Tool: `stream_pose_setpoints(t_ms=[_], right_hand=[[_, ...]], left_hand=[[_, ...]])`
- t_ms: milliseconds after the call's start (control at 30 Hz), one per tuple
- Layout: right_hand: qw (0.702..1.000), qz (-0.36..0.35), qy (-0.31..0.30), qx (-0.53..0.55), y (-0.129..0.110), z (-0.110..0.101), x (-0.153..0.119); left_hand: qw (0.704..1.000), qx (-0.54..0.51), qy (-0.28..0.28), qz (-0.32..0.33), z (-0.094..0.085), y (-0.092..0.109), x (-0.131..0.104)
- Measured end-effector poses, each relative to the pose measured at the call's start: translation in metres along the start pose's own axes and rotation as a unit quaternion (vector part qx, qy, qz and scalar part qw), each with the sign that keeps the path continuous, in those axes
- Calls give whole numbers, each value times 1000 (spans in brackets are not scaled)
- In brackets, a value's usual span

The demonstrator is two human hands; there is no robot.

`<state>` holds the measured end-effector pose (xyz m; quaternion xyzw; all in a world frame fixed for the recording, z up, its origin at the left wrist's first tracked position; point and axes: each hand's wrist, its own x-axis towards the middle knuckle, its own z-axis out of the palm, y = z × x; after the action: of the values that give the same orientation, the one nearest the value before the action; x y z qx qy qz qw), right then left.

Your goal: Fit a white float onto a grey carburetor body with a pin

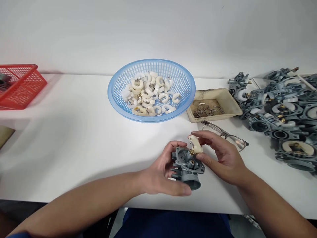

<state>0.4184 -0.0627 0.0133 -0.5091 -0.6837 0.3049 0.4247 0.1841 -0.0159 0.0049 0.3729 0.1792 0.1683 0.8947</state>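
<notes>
My left hand [162,177] is wrapped round a grey metal carburetor [189,167], its open bowl side facing up and its round mouth toward me. Between the thumb and fingers of my right hand [220,155] is a cream-white carburetor float [195,143], tilted just over the open top of the carburetor. A small brass piece [191,152] shows at the float's lower end, against the carburetor's upper rim. Whether the float touches the body cannot be made out. Beyond my hands a blue plastic basket [114,99] holds several similar white floats [148,92].
A shallow cream tray [232,102] with several thin metal pins [206,110] stands right of the basket. Eyeglasses [224,134] lie just beyond my right hand. Several carburetors [279,112] are piled at the right. A red basket [27,89] stands at the far left.
</notes>
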Motion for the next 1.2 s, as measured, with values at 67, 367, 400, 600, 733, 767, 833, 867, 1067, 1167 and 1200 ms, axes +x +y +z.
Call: stream_pose_setpoints(t_ms=[67, 367, 400, 600, 733, 767, 833, 867, 1067, 1167, 1200], right_hand=[[1000, -1, 1, 5, -1, -1, 0], [996, -65, -44, 43, -5, -11, 1], [996, -69, -46, 38, -5, -11, 2], [994, -88, -60, 14, -7, -7, 3], [992, -107, -64, 18, -9, -6, 5], [992, -110, -62, 20, -9, -6, 6], [992, -109, -59, 29, -8, -5, 6], [992, -103, -59, 36, -8, -5, 6], [988, -58, -69, 127, -5, -2, 5], [982, -40, -73, 167, -6, -2, 5], [981, -34, -72, 178, -6, -2, 5]], left_hand=[[999, 25, 28, 1, 1, 1, 0], [998, -27, 26, 54, -18, -6, 12], [998, -30, 22, 56, -18, -7, 11], [998, -40, -8, 53, -14, -6, 9], [999, -28, -18, 42, -12, -4, 11], [999, -30, -18, 41, -12, -4, 12], [998, -40, -18, 44, -12, -5, 13], [998, -46, -20, 47, -12, -5, 13], [997, -76, -26, 23, -8, -4, 12], [995, -93, -36, 26, -6, -3, 11], [994, -95, -40, 29, -6, -3, 11]])
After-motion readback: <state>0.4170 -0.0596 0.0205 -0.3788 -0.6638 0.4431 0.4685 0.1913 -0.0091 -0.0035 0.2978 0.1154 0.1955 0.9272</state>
